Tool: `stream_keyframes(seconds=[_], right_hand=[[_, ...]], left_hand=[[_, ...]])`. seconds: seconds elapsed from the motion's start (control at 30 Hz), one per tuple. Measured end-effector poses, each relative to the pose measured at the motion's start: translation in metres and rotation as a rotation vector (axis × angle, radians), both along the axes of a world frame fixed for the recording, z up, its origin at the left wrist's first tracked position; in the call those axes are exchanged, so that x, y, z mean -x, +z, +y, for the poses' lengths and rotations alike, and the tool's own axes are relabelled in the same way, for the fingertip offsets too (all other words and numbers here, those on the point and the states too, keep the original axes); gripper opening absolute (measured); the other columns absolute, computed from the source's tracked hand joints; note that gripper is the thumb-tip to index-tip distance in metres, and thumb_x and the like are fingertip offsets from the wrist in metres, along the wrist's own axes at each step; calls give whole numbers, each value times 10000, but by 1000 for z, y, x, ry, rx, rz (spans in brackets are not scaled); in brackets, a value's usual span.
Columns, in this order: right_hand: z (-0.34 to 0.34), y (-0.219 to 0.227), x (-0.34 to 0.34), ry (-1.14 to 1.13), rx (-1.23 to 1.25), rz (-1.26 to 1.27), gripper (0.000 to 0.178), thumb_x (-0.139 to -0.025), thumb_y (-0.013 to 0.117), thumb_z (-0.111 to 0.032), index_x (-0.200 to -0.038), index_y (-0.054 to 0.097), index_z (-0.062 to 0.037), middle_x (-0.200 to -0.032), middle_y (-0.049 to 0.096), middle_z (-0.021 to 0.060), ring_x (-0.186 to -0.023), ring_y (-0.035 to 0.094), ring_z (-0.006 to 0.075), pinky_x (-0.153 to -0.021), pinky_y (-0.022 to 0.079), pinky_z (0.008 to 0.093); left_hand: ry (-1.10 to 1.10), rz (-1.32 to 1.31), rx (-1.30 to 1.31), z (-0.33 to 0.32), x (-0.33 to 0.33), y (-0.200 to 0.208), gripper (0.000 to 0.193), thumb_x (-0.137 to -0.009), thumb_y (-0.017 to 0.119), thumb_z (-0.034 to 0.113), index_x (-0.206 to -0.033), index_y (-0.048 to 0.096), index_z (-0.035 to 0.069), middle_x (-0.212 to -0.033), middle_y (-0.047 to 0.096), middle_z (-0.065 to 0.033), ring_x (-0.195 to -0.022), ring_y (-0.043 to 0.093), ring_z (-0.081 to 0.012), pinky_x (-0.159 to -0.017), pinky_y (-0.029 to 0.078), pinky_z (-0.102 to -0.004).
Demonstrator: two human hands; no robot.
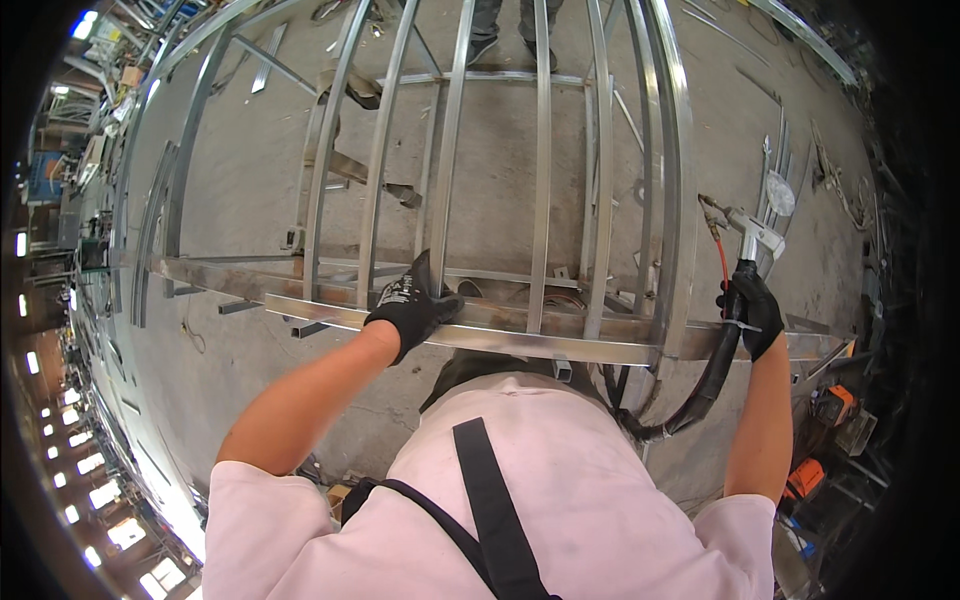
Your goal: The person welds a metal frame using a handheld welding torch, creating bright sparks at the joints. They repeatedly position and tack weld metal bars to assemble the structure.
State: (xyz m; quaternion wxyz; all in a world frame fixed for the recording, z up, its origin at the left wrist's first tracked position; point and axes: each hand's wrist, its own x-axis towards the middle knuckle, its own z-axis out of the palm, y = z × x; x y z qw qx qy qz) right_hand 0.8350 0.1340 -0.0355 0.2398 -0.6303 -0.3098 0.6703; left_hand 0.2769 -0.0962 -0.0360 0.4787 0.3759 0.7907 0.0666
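1 metal frame [540, 180]: lies straight ahead, mostly beyond both hands, long bars [541, 90] running away, near rail [500, 341] crossing left to right. 1 left hand [412, 308], nearer: black-gloved, elbow out, resting on rail, 1 bar [445, 207] between fingers and thumb; closed or loose, cannot tell. 1 right hand [762, 312], well apart: wrapped around 1 welding torch [752, 232], right of bars, nozzle [706, 201] toward them.

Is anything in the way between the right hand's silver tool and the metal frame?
Nothing visible. The right hand holds the silver tool just right of the metal frame, with floor showing in the gap; its depth is unclear.
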Motion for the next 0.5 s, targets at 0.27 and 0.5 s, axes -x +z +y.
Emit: stream_keyframes(seconds=[0.27, 0.5], right_hand=[[-1, -2, -2, 17, -26, -21, 280, -996, 725, -308, -1165, 584, -134, -950, 681, 59, -764, 687, 223, -614, 567, 368], [-1, -5, -5, 24, -27, -4, 303, -995, 729, -321, -1182, 585, -131, -953, 684, 56, -768, 689, 217, -629, 566, 368]], left_hand=[[50, -165, -47, 17, -4, 23, 786, -936, 835, 277, -1564, 398, 96, -1062, 721, -95, -906, 701, -170, -694, 603, -328], [90, -284, -28, 35, 0, 46, 732, -950, 825, 427, -1469, 514, 17, -1150, 684, -88, -1043, 633, -195, -964, 533, -382]])
